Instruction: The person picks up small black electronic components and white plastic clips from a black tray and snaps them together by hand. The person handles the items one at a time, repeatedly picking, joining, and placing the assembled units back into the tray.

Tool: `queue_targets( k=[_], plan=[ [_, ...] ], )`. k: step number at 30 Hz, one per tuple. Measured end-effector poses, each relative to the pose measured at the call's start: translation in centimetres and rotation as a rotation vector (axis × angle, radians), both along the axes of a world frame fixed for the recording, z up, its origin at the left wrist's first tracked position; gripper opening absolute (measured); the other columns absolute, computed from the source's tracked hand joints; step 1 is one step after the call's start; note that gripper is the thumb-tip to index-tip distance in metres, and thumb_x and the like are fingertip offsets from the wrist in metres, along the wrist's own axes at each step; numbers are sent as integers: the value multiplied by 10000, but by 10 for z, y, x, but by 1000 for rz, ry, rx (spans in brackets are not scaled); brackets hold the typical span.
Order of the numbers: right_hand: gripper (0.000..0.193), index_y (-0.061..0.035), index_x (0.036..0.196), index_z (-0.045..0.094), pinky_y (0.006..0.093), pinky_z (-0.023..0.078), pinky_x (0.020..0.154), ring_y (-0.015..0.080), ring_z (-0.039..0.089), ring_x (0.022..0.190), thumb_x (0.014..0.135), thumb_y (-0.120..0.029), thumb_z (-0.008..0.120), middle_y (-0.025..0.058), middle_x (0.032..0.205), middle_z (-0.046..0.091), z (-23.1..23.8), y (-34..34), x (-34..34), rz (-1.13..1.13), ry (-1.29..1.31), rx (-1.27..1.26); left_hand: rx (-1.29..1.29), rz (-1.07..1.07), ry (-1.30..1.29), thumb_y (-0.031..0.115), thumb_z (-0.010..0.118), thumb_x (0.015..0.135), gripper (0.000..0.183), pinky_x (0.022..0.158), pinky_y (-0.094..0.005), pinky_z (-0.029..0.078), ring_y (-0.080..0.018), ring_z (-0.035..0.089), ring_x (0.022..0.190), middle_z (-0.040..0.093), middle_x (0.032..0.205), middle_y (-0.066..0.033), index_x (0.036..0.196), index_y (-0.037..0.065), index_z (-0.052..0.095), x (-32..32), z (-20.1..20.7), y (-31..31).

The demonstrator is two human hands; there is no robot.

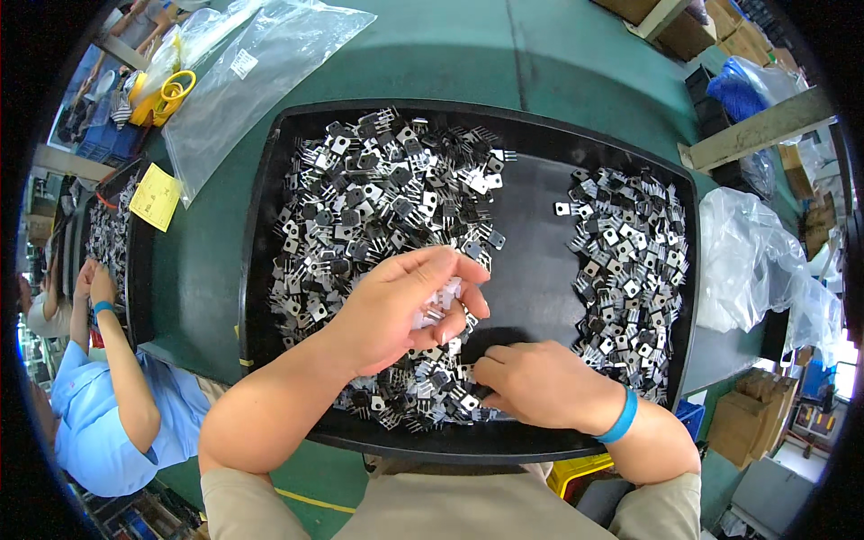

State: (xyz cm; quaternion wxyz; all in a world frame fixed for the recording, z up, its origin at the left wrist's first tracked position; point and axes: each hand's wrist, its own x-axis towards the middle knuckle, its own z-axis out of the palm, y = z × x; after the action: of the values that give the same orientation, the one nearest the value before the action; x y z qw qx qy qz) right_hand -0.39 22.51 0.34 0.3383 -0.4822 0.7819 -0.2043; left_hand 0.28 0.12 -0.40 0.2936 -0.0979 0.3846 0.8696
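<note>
Cupped over the large left heap, my left hand [382, 306] curls its fingers around several small, translucent whitish plastic pieces [440, 302]. My right hand [544, 382] is low at the near edge of that heap, fingers bent and pressed together. Whatever its fingertips may pinch is hidden. The heap is of three-legged electronic components [360, 211], black and silver with a hole in the metal tab. A smaller heap of the same components [630, 270] lies along the right side. Both heaps sit in a wide black tray [468, 110].
Clear plastic bags lie at the far left [270, 67] and right [747, 261] of the green table [432, 54]. A yellow paper note [156, 196] and yellow-handled tool [166, 97] are on the left. There, a person in a blue shirt [126, 405] works at another tray.
</note>
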Motion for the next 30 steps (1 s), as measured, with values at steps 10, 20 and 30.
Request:
queue_targets(
  k=[10, 20, 30],
  plan=[
    [148, -28, 905, 581, 319, 481, 635, 234, 616, 690, 785, -9, 667, 90, 767, 612, 25, 3, -16, -478, -345, -539, -164, -74, 25, 83, 461, 964, 289, 517, -189, 385, -71, 516, 653, 625, 994, -115, 1245, 35, 507, 0, 6, 5],
    [142, -10, 901, 624, 270, 486, 644, 160, 634, 710, 765, 23, 647, 87, 808, 653, 16, 1, -12, -761, -131, -680, -101, -139, -2, 106, 513, 962, 147, 466, -177, 351, -62, 487, 592, 670, 959, -120, 1074, 25, 562, 4, 3, 6],
    [159, -10, 928, 621, 237, 448, 678, 105, 573, 741, 778, 39, 636, 48, 825, 629, 15, -2, -7, -743, -185, -622, -91, -197, -10, 133, 506, 974, 174, 449, -175, 338, -65, 490, 581, 670, 938, -110, 1085, 13, 567, 4, 3, 7]
  ],
)
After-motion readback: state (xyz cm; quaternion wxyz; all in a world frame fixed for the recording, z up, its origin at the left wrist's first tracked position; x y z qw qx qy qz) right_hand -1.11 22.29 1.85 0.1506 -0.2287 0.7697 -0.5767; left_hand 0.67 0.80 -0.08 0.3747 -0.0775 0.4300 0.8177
